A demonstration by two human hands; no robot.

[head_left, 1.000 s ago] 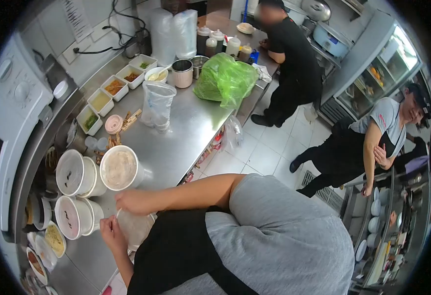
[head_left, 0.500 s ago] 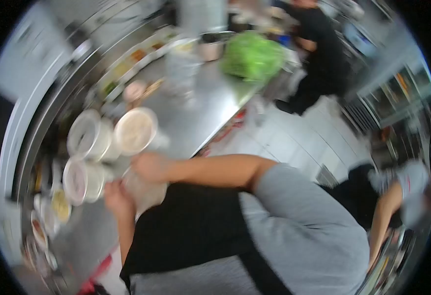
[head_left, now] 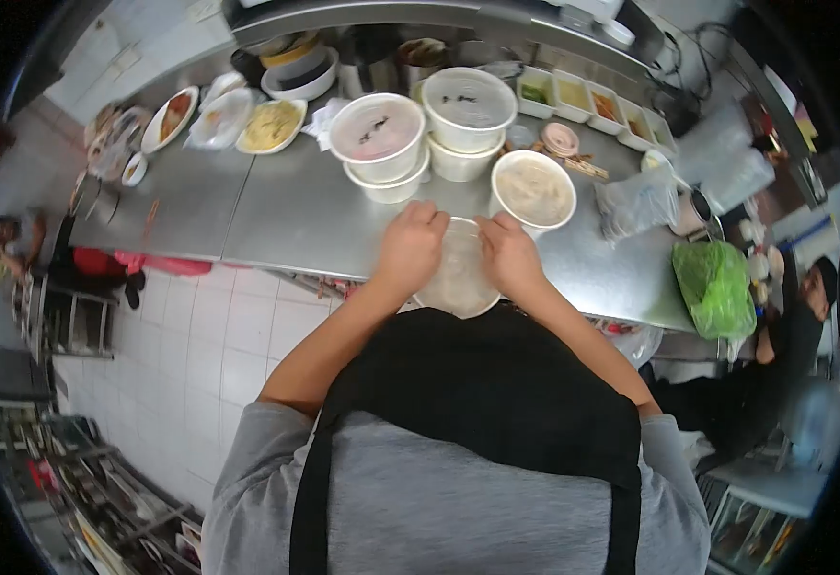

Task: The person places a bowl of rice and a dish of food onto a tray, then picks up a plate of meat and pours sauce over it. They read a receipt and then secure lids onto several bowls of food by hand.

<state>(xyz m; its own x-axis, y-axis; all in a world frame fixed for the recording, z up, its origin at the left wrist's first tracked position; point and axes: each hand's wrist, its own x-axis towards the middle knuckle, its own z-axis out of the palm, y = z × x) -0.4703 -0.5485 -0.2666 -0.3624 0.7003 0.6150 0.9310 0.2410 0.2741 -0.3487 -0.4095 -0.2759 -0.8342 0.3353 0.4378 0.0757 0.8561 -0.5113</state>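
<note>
Close to my body, at the counter's front edge, a round takeout bowl shows a translucent lid (head_left: 460,273). My left hand (head_left: 410,247) has its fingers closed on the far left of the lid's rim. My right hand (head_left: 513,254) grips the far right of the same rim, and its thumb and fingers are pressed together. Whether the lid sits fully down on the bowl cannot be made out. Just beyond my right hand stands an uncovered white bowl (head_left: 533,190) with pale contents. Stacked lidded bowls (head_left: 379,137) stand beyond my left hand, beside another lidded stack (head_left: 469,107).
A steel counter (head_left: 300,216) runs across the view. Small condiment trays (head_left: 573,96) line its back right. A plate of yellow food (head_left: 271,126) lies at the left. Bagged items (head_left: 638,203) and a green bag (head_left: 714,287) are at the right, near a person in black (head_left: 774,383).
The view has swung round and sharpened, so the counter now runs across it. Both hands remain at the bowl near my body, now gripping opposite sides of the lid's rim.
</note>
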